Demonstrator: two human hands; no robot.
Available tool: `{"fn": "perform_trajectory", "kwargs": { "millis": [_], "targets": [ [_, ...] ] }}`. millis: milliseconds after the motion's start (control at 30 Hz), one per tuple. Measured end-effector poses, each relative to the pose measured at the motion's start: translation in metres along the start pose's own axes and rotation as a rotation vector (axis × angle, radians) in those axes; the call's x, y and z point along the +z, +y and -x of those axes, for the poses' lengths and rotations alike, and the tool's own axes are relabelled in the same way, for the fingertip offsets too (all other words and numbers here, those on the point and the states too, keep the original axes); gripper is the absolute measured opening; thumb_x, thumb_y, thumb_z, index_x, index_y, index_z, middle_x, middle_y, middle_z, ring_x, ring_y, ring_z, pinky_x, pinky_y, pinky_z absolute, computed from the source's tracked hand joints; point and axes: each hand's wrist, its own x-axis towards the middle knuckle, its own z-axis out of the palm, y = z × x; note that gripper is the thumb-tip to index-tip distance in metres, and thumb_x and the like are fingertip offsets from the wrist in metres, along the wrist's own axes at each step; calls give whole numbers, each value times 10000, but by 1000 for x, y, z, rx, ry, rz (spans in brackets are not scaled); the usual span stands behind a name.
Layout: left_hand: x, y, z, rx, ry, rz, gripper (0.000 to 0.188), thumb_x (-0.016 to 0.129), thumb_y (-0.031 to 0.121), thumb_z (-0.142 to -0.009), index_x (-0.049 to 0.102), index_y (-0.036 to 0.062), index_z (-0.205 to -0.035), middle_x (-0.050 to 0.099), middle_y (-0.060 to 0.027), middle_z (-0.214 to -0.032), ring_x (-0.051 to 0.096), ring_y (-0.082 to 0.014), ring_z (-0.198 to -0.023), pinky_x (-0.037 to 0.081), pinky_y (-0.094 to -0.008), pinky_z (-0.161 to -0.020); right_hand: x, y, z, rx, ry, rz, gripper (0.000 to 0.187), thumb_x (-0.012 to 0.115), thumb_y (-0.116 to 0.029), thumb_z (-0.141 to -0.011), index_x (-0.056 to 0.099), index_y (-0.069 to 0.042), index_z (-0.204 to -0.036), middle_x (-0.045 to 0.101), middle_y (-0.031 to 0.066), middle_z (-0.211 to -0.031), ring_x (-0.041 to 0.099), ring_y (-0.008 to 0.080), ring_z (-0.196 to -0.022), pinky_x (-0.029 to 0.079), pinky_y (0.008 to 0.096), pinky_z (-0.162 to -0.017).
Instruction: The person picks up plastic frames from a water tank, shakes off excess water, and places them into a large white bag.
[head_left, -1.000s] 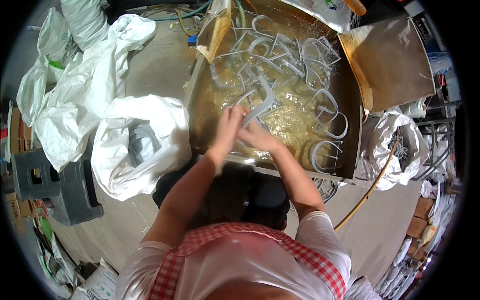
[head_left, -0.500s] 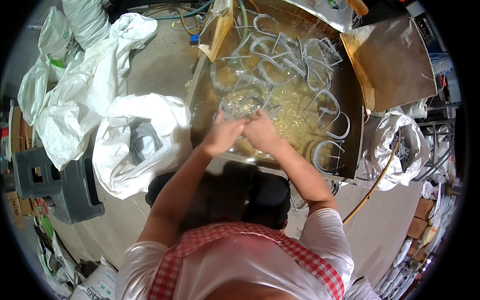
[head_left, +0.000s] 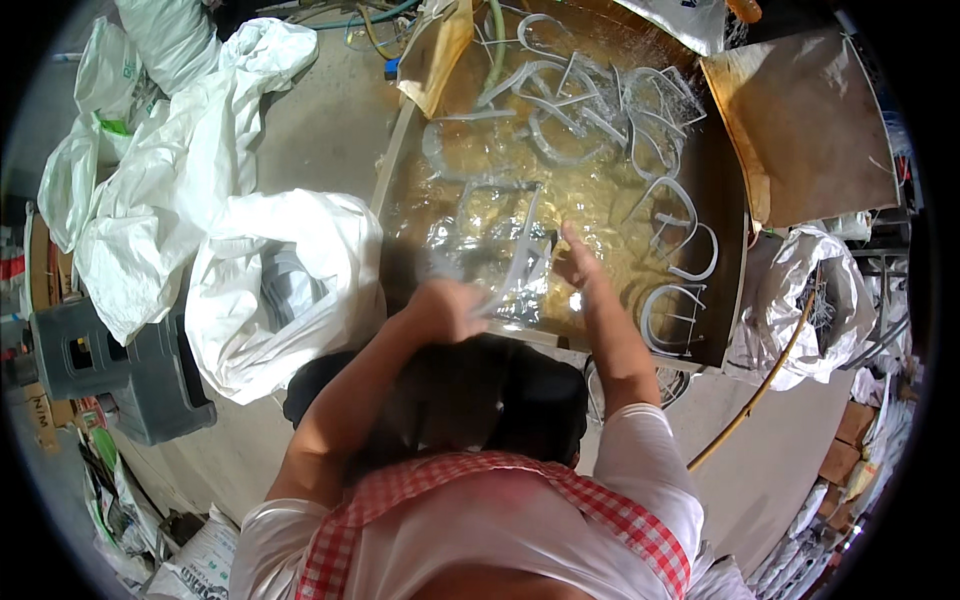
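A shallow water-filled tank (head_left: 735, 300) lies in front of me, with several pale grey curved plastic pieces in it. My left hand (head_left: 448, 310) is at its near edge, blurred by motion, with fingers curled round the end of a grey curved plastic strip (head_left: 522, 262). The strip reaches from that hand out over the water. To the right, my right hand (head_left: 582, 262) hovers low over the water, fingers stretched and apart, holding nothing. More grey pieces, such as a hook-shaped one (head_left: 672, 318), rest near the tank's right wall.
Left of the tank stands an open white sack (head_left: 235, 330) with grey curved pieces inside. Beyond it are more white sacks (head_left: 170, 190) and a dark grey plastic stool (head_left: 120, 360). On the right are another open sack (head_left: 790, 345), a thin stick (head_left: 760, 395) and a stained board (head_left: 805, 130).
My hands were together over the near side of the tank and have parted. The left has drawn back toward me with the strip; the right has moved right and opened.
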Motion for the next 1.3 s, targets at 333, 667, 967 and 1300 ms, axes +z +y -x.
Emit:
{"fn": "perform_trajectory", "kwargs": {
  "millis": [333,667,967,1300],
  "targets": [
    [6,10,7,54,-143,54,237,646,244,-630,618,102,-817,606,-119,-706,598,-305,-681,469,-398,-652,54,6,-13,-56,-779,-242,500,596,-335,-830,451,-50,-1215,566,54,-994,575,170,-811,504,287,-681],
    [35,19,20,509,246,-52,194,608,134,-579,624,116,-771,522,-47,-575,548,-227,-532,433,-367,-496,74,-37,2,117,-919,-192,545,494,-293,-885,327,34,-1288,451,220,-1200,483,368,-1101,446,439,-909],
    [-7,30,29,158,78,55,174,659,239,-667,562,94,-668,515,-74,-562,555,-217,-541,434,-334,-532,118,-64,20,-16,-671,-342,213,508,-324,-894,495,-117,-845,459,-34,-618,430,64,-515,336,199,-436],
    [-20,10,-8,-490,326,595,341,579,332,-796,555,7,-900,619,-159,-740,611,-296,-693,460,-372,-630,37,-111,126,-760,-445,-189,218,502,-259,-910,439,-104,-770,409,-19,-593,369,94,-473,314,237,-444]
  ]
}}
